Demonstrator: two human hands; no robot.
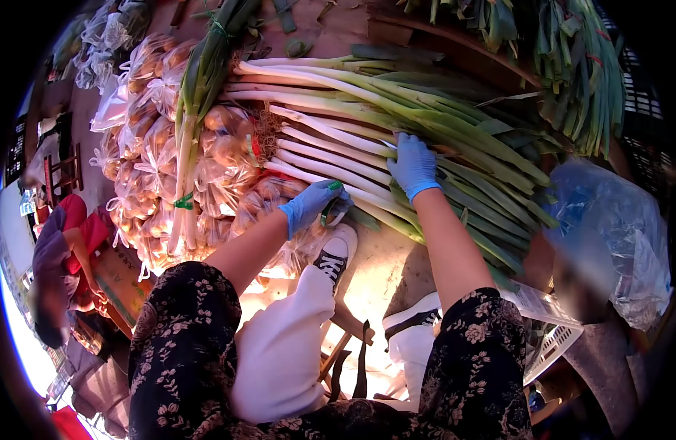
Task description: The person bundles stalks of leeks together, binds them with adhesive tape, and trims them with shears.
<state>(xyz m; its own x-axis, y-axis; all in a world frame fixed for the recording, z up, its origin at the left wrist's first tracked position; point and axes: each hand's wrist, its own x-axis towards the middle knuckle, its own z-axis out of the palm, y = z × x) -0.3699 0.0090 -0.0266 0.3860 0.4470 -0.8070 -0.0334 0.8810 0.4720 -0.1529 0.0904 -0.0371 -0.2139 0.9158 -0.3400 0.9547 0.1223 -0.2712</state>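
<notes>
The broad pile of leeks [397,121] lay across the ground ahead, many stalks, overlapped past counting; each looked light, its white shank stiff and smooth, perhaps slippery in gloves, its leaves floppy and easily torn, so the shank just below the green was the place to grip. To the left sat many knotted bags of produce [155,147], with one long bundle [188,139] across them, bound by one green band [183,202]. Of two blue-gloved hands, the right hand [413,165] had its fingers closed together over stalks, while the left hand [309,207] curled around one small dark thing [326,213]
</notes>
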